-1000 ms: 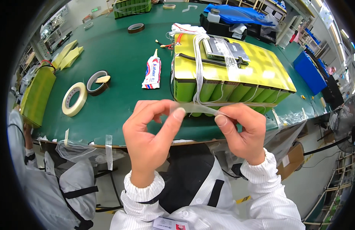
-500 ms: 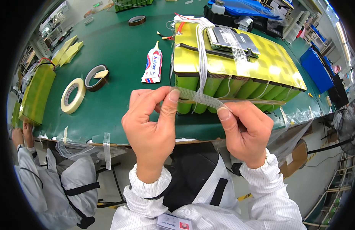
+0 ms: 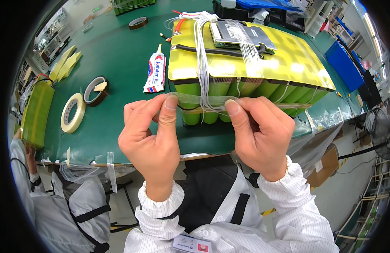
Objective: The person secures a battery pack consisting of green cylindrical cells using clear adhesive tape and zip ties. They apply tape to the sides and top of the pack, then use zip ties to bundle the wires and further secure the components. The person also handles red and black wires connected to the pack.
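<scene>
A short strip of clear, striped tape (image 3: pixel 194 100) is stretched between my two hands. My left hand (image 3: pixel 150 137) pinches its left end between thumb and forefinger, and my right hand (image 3: pixel 264 135) pinches the other end. Right behind the strip stands a battery pack (image 3: pixel 296 63) of green cells under a yellow top sheet. A bundle of thin white wires (image 3: pixel 202 63) hangs down the pack's near side and passes behind the strip; whether the tape touches it I cannot tell. On top, a circuit board (image 3: pixel 243 36) is held by more clear tape.
Left of the pack lie a glue tube (image 3: pixel 155 71), a brown tape roll (image 3: pixel 96 90) and a cream tape roll (image 3: pixel 72 113). Another battery pack (image 3: pixel 37 114) stands at the far left beside a co-worker's hand. A blue box (image 3: pixel 344 63) is at the right.
The tape strip has swung from slanting to nearly level, its right end rising. My hands have drawn slightly left and the right one up. The whole view has shifted a little.
</scene>
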### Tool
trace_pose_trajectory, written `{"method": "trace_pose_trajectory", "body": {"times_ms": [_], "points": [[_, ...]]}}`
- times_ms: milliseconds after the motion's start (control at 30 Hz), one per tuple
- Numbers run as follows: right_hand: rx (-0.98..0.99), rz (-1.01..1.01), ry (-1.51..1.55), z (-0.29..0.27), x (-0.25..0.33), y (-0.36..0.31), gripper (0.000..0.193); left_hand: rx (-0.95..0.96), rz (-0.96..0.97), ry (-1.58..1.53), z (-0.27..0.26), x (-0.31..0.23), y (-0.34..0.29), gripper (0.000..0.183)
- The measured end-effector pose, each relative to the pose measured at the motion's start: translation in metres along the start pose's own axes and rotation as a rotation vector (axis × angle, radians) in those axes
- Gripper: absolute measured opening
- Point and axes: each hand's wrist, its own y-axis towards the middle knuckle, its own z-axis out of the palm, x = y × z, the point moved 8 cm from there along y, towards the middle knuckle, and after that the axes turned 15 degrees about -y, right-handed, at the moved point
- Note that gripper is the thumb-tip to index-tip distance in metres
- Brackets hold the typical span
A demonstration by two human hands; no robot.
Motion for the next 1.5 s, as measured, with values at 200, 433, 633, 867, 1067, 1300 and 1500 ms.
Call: {"method": "trace_pose_trajectory", "body": {"times_ms": [200, 433, 633, 867, 1067, 1300, 1500], "points": [[-0.040, 0.013, -0.034, 0.001, 0.002, 0.000, 0.010, -0.001, 0.021, 0.005, -0.001, 0.001, 0.001, 0.013], [-0.056, 0.023, -0.065, 0.001, 0.002, 0.000, 0.012, -0.004, -0.009, -0.012, 0.000, 0.001, 0.002, 0.013], [-0.073, 0.037, -0.096, 0.001, 0.005, 0.001, 0.014, 0.000, -0.023, -0.015, -0.001, 0.002, 0.003, 0.013], [-0.081, 0.045, -0.110, 0.001, 0.006, 0.001, 0.016, 0.006, -0.070, -0.053, -0.002, 0.004, 0.004, 0.014], [-0.081, 0.065, -0.128, -0.002, 0.004, 0.001, 0.017, -0.011, -0.114, -0.054, -0.002, 0.009, 0.003, 0.016], [-0.074, 0.072, -0.140, -0.001, 0.004, 0.001, 0.016, 0.011, -0.161, -0.049, -0.004, 0.017, 0.006, 0.020], [-0.054, 0.104, -0.122, -0.001, 0.007, 0.003, 0.014, 0.016, -0.380, -0.304, -0.002, 0.032, 0.008, 0.022]]}}
